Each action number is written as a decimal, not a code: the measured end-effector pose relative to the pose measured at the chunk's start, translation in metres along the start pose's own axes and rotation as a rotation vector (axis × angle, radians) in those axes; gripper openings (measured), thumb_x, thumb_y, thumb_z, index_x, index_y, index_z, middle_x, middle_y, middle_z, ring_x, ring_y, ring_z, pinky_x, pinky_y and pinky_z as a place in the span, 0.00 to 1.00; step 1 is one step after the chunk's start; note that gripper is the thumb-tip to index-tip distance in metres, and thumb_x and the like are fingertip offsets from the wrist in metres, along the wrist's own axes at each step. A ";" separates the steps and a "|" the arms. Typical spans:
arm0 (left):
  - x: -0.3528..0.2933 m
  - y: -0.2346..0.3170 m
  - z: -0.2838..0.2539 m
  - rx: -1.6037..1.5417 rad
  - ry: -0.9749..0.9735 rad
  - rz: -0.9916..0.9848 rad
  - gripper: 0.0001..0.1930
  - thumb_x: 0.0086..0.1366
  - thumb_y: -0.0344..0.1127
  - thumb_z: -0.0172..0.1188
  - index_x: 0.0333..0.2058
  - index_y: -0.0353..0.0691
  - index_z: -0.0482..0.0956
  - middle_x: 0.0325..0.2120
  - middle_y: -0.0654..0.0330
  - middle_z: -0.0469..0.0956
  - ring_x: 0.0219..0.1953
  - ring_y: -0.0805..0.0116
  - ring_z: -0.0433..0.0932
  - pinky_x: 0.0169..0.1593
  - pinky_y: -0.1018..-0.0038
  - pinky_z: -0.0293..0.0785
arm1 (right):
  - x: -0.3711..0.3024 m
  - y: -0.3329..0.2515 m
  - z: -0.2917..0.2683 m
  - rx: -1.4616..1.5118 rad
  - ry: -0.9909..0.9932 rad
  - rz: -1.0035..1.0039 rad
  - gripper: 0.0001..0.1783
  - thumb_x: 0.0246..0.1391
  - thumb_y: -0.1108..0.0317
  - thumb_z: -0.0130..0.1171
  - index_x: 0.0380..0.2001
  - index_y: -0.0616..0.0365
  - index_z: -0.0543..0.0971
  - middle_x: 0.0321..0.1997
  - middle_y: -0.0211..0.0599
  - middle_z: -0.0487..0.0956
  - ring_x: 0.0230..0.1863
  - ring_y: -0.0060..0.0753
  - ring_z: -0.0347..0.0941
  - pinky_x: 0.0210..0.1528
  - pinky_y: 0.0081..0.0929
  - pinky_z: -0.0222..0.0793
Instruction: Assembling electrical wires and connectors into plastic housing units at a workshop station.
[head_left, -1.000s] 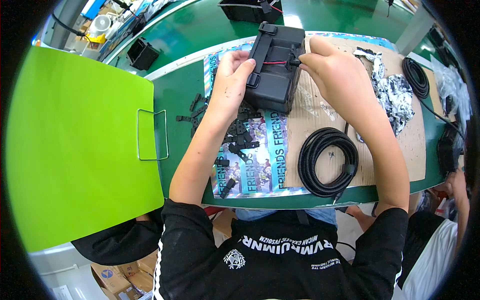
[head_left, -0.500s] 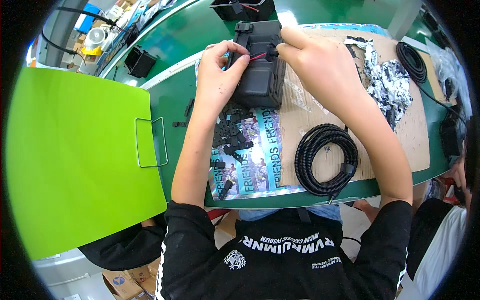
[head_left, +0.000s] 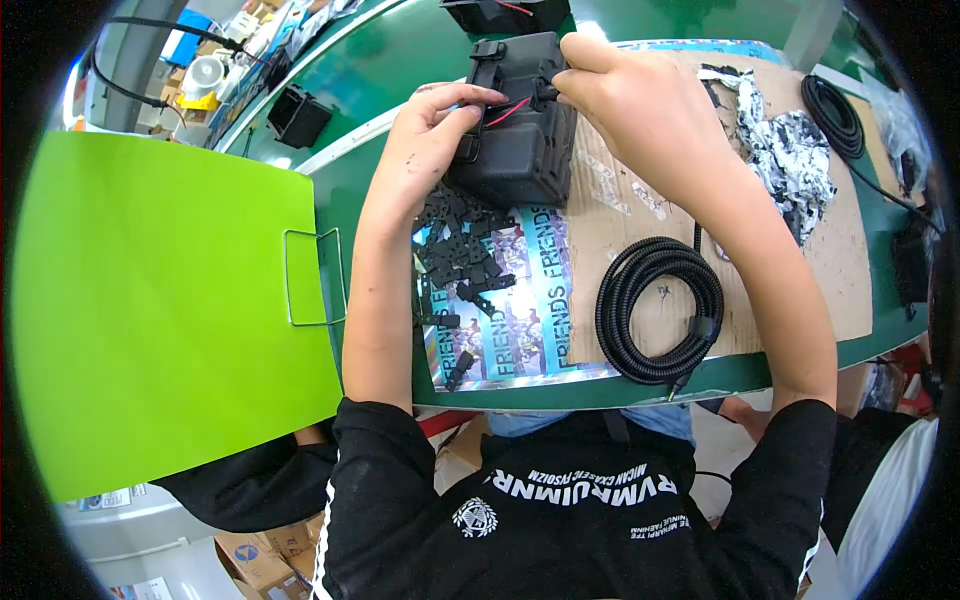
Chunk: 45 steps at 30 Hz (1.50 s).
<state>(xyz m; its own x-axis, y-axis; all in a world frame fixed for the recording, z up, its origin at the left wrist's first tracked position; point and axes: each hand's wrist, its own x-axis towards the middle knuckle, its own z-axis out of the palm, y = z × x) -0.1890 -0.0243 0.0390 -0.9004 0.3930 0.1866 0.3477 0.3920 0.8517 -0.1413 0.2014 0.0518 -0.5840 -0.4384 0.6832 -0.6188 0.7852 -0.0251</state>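
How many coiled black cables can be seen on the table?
2. One coiled black cable lies on the cardboard sheet near the table's front edge, below the right hand. Another coil lies at the far right. Others may be hidden beyond the picture's rim.

Green workbench [head_left: 390, 60], bright overhead light, cardboard boxes [head_left: 245, 560] on floor.

A: Any packages, labels, screens?
B: No screens. A glossy printed sheet [head_left: 520, 300], blue with white lettering and picture panels, lies flat at the table's near edge, partly under small black parts.
A: Boxes?
B: Brown cardboard boxes [head_left: 255, 560] on the floor, lower left, beside a white labelled paper [head_left: 105, 497].
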 end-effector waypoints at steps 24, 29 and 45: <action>-0.004 0.011 0.008 0.228 0.013 0.079 0.17 0.51 0.30 0.60 0.42 0.39 0.81 0.47 0.52 0.69 0.51 0.62 0.71 0.56 0.68 0.68 | 0.064 0.002 -0.036 -0.053 -0.517 -0.114 0.07 0.42 0.72 0.58 0.27 0.63 0.81 0.33 0.43 0.80 0.36 0.43 0.79 0.36 0.33 0.76; -0.007 0.011 0.010 0.197 0.039 0.066 0.17 0.51 0.29 0.60 0.43 0.37 0.80 0.48 0.52 0.70 0.49 0.64 0.73 0.55 0.69 0.69 | 0.056 0.007 -0.031 0.008 -0.401 -0.196 0.07 0.44 0.72 0.58 0.26 0.63 0.81 0.34 0.42 0.78 0.35 0.43 0.79 0.35 0.33 0.76; -0.004 0.011 0.010 0.153 0.185 -0.071 0.16 0.50 0.29 0.62 0.40 0.33 0.78 0.37 0.56 0.79 0.36 0.70 0.78 0.41 0.76 0.74 | 0.016 -0.011 0.013 -0.196 -0.034 0.013 0.04 0.37 0.75 0.59 0.19 0.61 0.74 0.31 0.38 0.70 0.29 0.40 0.78 0.29 0.33 0.75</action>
<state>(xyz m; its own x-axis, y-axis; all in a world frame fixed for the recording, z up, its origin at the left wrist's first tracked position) -0.1785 -0.0130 0.0427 -0.9517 0.2068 0.2270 0.3045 0.5401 0.7846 -0.1505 0.1797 0.0538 -0.6106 -0.4398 0.6586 -0.4989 0.8595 0.1114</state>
